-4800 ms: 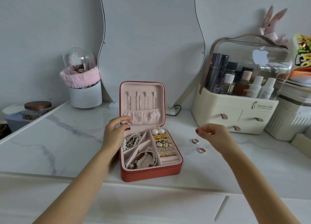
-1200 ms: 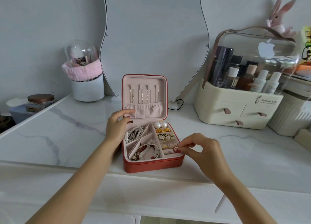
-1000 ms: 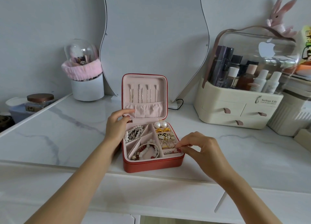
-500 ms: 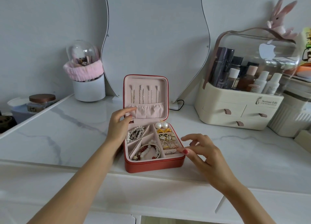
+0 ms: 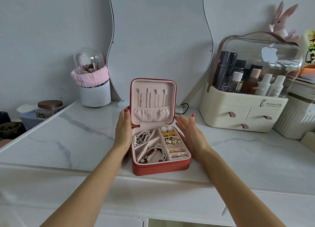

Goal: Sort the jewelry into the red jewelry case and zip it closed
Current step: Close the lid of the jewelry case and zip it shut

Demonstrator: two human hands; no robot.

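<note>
Red jewelry case [image 5: 160, 167] sits open at counter edge, dead centre between hands, lid [image 5: 153, 101] upright at far side. Left hand [image 5: 123, 129] grips lid's left edge. Right hand [image 5: 190, 133] flat, empty, just beside right wall. Guessing lid folds toward me next.

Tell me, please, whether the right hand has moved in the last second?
Yes. The right hand has left the front right corner of the red jewelry case, moved back along its right side toward the lid, and now lies open, fingers straight.
</note>
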